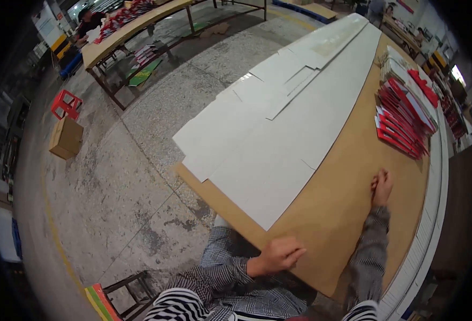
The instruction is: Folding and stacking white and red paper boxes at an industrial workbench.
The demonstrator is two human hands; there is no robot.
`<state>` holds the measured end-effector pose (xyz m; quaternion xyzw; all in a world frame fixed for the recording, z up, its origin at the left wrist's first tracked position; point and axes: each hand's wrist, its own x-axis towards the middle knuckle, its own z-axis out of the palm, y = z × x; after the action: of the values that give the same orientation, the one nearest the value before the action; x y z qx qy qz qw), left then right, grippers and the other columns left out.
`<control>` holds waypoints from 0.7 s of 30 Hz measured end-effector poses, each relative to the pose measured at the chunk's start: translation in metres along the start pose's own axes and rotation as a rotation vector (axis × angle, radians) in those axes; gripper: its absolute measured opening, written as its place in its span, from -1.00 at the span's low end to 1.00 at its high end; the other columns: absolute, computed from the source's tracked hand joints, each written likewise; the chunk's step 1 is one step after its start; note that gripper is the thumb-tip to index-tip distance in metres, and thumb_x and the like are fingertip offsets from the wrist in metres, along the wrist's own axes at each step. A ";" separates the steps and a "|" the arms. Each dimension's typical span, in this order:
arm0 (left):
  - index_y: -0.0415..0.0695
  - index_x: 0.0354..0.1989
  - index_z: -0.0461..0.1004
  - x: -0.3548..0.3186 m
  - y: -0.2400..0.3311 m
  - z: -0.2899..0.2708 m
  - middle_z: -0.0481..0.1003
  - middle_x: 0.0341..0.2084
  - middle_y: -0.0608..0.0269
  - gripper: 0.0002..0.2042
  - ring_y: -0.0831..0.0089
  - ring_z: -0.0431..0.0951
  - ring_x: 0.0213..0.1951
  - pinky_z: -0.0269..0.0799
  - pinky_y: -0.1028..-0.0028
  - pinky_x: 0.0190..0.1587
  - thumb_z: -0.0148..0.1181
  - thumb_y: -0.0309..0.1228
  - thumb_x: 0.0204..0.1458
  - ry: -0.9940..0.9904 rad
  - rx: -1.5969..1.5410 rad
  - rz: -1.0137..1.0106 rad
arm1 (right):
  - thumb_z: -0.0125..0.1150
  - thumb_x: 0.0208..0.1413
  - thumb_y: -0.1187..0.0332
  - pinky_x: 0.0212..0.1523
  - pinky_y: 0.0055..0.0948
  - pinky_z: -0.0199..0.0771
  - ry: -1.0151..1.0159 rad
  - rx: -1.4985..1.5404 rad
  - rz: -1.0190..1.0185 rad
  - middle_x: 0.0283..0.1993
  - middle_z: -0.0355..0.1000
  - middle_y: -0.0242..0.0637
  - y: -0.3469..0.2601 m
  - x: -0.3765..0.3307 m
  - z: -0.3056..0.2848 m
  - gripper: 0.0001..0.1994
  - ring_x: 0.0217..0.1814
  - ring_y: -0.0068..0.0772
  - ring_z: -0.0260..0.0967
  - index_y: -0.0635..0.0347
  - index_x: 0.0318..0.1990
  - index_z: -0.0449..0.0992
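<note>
My left hand (281, 255) hovers by the near edge of the brown tabletop (321, 224), its fingers curled in and nothing showing in them. To the right, my right hand (383, 187) is over the brown board with its fingers bent inward; I see nothing in it. Ahead of my left hand lies a large white cardboard sheet (257, 171), flat, with cut notches and slits. Its near corner points toward me. Beyond my right hand, a fanned stack of red and white folded card pieces (401, 120) lies near the table's right side.
Further along the right side sits a bundle of white pieces (393, 67) beside a red cloth-like item (423, 85). On the floor at left stand a cardboard box (66, 138) and a red stool (66, 104). Another worktable (134, 29) bears red items, with a person (89, 24) behind it.
</note>
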<state>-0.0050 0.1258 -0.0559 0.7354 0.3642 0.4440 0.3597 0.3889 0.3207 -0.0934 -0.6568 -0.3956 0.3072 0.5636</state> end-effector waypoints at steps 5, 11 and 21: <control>-0.26 -0.24 0.53 0.008 -0.022 -0.108 0.55 -0.27 -0.01 -0.77 0.04 0.55 -0.30 0.48 0.21 -0.23 0.33 -0.46 -0.08 0.533 0.421 0.155 | 0.00 0.36 0.35 -0.61 -0.69 0.21 -0.135 0.056 0.078 -0.44 0.33 -0.48 -0.045 -0.198 0.005 -0.89 -0.57 -0.74 0.21 0.14 -0.18 0.43; -0.27 -0.09 0.53 0.063 -0.136 -0.287 0.44 -0.01 -0.15 -0.50 0.02 0.39 0.09 0.33 0.13 0.09 0.45 -0.15 -0.12 0.719 0.858 -0.922 | 0.02 0.35 0.38 -0.61 -0.69 0.26 -0.090 0.086 0.078 -0.43 0.37 -0.45 -0.048 -0.306 -0.022 -0.89 -0.58 -0.73 0.25 0.17 -0.15 0.45; -0.26 -0.56 0.49 0.072 -0.096 -0.272 0.47 -0.64 0.33 -0.80 0.57 0.40 -0.54 0.31 0.45 -0.48 0.34 -0.40 -0.07 0.733 0.039 -0.456 | 0.09 0.26 0.46 -0.48 -0.50 0.38 0.227 -0.199 -0.296 -0.44 0.42 -0.34 -0.057 -0.326 0.000 -0.87 -0.48 -0.56 0.35 0.23 -0.10 0.49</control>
<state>-0.2503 0.2888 -0.0153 0.4363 0.6296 0.5779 0.2815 0.2168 0.0414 -0.0509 -0.6743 -0.4502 0.1045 0.5759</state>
